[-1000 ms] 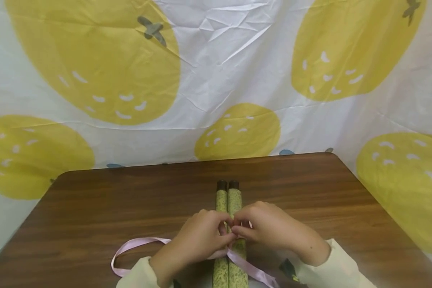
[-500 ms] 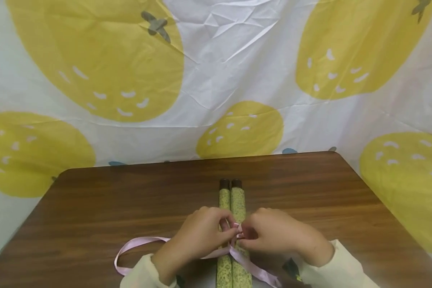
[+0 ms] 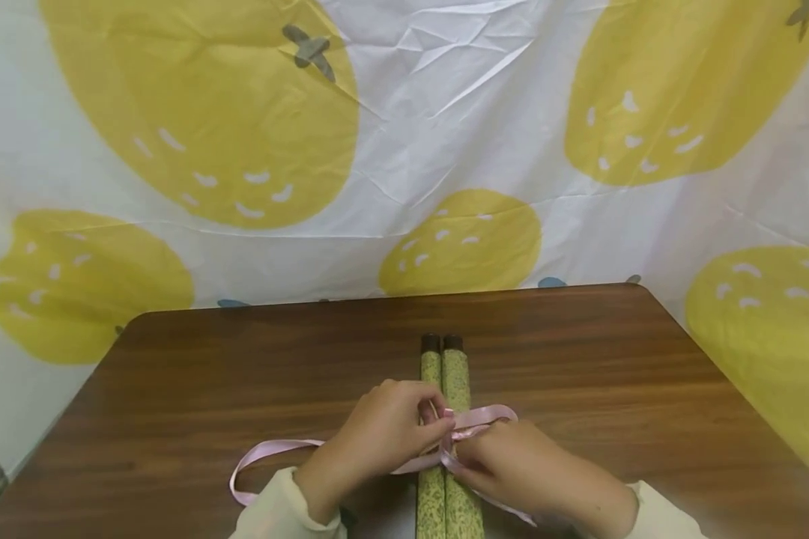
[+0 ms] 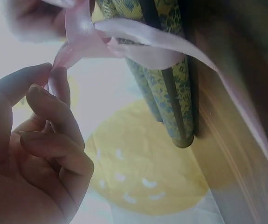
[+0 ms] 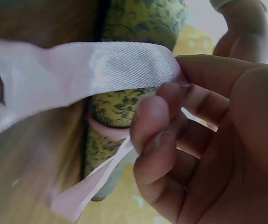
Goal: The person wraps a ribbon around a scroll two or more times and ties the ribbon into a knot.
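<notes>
Two rolled scrolls (image 3: 455,378) in yellow-green patterned cloth with dark end knobs lie side by side on the table, pointing away from me. A pink satin ribbon (image 3: 276,447) wraps across both. Over the scrolls my left hand (image 3: 386,425) pinches a piece of ribbon (image 4: 81,39) between thumb and index finger, its other fingers curled. My right hand (image 3: 522,464), just right of the scrolls, pinches another stretch of ribbon (image 5: 129,67) between thumb and forefinger. A ribbon loop stands out above the right hand. The crossing of the ribbon is partly hidden by my fingers.
The brown wood-grain table (image 3: 297,359) ends in a rounded back edge. Behind it hangs a white curtain (image 3: 350,299) with large yellow fruit prints. One loop of ribbon lies on the table to the left of my left sleeve (image 3: 279,513).
My right hand has turned and moved down and right, drawing the ribbon into a loop above it. My left hand has kept its pinch. The whole view has shifted slightly.
</notes>
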`<move>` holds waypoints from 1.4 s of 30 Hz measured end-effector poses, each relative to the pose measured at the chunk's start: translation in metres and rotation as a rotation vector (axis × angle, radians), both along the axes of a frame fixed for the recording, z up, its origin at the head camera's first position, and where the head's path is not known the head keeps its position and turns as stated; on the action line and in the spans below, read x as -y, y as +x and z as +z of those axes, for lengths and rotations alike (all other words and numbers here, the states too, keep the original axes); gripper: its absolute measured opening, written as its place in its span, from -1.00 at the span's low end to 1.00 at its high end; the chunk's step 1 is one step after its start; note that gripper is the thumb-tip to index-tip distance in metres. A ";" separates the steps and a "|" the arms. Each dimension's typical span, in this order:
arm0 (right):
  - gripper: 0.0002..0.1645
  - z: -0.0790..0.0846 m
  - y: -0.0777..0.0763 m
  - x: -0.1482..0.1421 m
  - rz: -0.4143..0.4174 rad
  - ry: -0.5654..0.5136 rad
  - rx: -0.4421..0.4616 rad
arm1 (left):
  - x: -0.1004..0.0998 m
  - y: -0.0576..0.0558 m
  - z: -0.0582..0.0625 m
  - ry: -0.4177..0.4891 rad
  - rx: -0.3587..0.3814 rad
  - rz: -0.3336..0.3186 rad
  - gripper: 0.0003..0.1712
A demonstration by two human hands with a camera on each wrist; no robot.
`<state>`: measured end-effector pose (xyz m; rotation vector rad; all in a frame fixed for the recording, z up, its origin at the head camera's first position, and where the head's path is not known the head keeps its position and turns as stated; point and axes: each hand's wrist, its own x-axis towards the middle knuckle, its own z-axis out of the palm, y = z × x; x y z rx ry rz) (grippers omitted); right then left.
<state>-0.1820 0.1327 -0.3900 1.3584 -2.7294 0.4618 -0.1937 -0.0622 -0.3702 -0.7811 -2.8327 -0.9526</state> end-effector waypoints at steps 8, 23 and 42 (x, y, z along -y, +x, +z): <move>-0.69 -0.008 0.010 -0.030 -0.063 0.046 0.018 | -0.001 0.000 0.007 -0.007 0.007 -0.008 -0.91; -0.63 -0.016 0.014 -0.091 -0.260 0.148 0.047 | 0.006 -0.003 0.002 -0.081 -0.001 -0.002 -0.91; -0.59 -0.016 0.004 -0.139 -0.435 0.237 0.047 | 0.009 -0.004 0.000 -0.193 0.042 0.019 -0.88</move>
